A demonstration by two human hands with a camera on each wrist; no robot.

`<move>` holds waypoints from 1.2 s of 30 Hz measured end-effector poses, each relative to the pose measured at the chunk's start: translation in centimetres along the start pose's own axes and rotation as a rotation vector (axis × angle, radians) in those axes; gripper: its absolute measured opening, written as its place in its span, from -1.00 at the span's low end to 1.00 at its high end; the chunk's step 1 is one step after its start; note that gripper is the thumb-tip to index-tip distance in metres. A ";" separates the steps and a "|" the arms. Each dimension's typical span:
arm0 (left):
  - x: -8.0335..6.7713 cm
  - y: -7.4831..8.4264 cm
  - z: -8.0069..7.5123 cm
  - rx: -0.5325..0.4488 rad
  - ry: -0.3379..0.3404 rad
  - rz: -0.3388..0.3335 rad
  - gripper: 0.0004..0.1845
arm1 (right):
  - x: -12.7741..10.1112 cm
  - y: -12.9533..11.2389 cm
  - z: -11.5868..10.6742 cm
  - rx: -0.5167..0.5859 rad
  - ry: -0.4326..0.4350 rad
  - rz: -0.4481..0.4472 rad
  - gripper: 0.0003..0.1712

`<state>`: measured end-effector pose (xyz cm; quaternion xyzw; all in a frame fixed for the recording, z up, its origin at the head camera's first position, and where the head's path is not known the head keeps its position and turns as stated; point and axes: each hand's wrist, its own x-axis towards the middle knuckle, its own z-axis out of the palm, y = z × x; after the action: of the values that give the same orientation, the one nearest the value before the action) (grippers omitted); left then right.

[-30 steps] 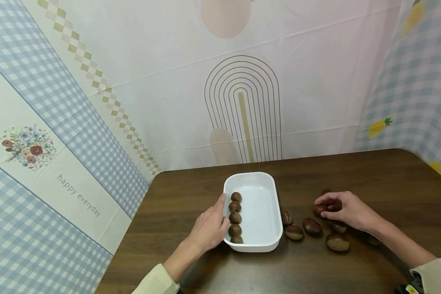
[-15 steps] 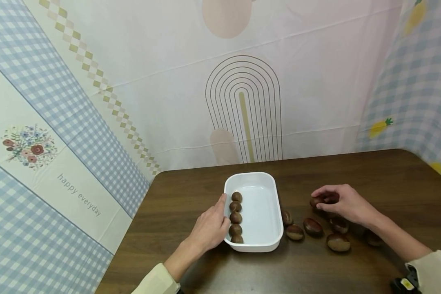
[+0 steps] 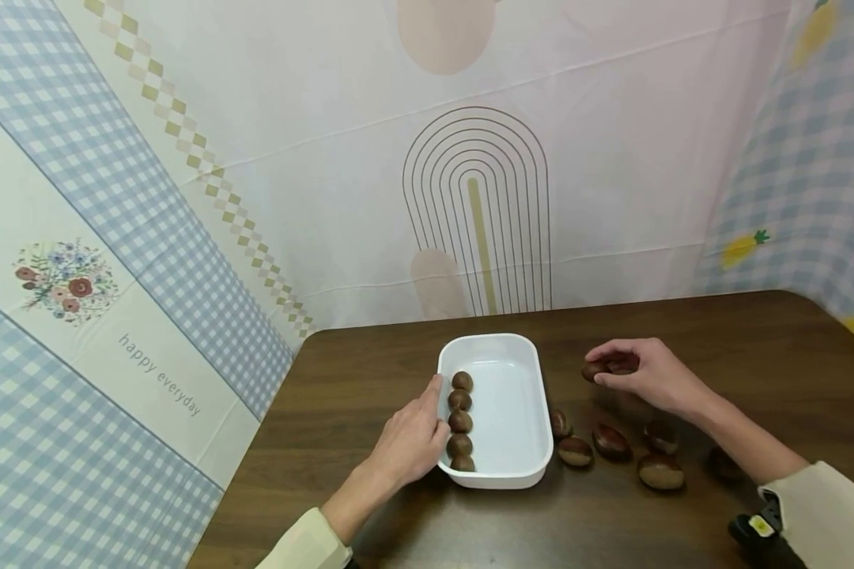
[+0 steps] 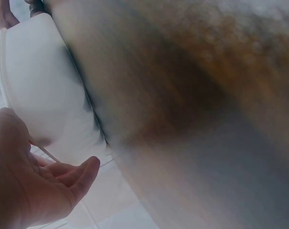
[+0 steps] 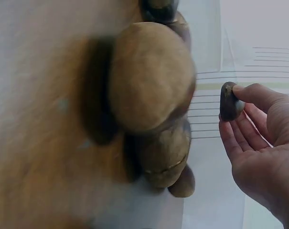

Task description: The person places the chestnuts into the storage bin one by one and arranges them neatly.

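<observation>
My right hand (image 3: 655, 371) pinches a brown chestnut (image 3: 592, 371) between thumb and fingertips, raised over the table to the right of a white rectangular dish (image 3: 508, 419). In the right wrist view the pinched chestnut (image 5: 229, 102) shows edge-on, with the thumb on its upper end. My left hand (image 3: 413, 435) lies against the dish's left side, index fingertip at the rim. Its fingers look loosely bent beside the white wall in the left wrist view. Inside the dish, a row of chestnuts (image 3: 459, 422) lines the left wall.
Several loose chestnuts (image 3: 660, 472) lie on the dark wooden table (image 3: 370, 363) right of the dish, the nearest chestnut (image 3: 561, 423) right beside its wall. Patterned cloth (image 3: 327, 197) hangs behind the table. A black strap (image 3: 765, 525) circles the right wrist.
My right hand has picked up a chestnut from the right-hand group and moved it left and up in the head view, toward the dish. The left hand stays at the dish.
</observation>
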<state>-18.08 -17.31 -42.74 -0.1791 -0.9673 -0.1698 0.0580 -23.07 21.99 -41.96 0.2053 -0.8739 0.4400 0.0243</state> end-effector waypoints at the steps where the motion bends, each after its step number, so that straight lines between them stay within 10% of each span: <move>1: 0.0 0.0 0.0 0.000 -0.001 -0.001 -0.26 | 0.2 -0.1 0.0 0.004 0.006 0.001 -0.66; 36: 0.1 0.1 0.1 -0.008 -0.020 -0.014 -0.25 | 9.3 -5.2 9.4 0.181 0.021 -0.004 -0.68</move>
<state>-18.21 -17.19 -42.77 -0.1740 -0.9685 -0.1722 0.0463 -28.30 8.80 -41.66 0.2035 -0.8298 0.5193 0.0156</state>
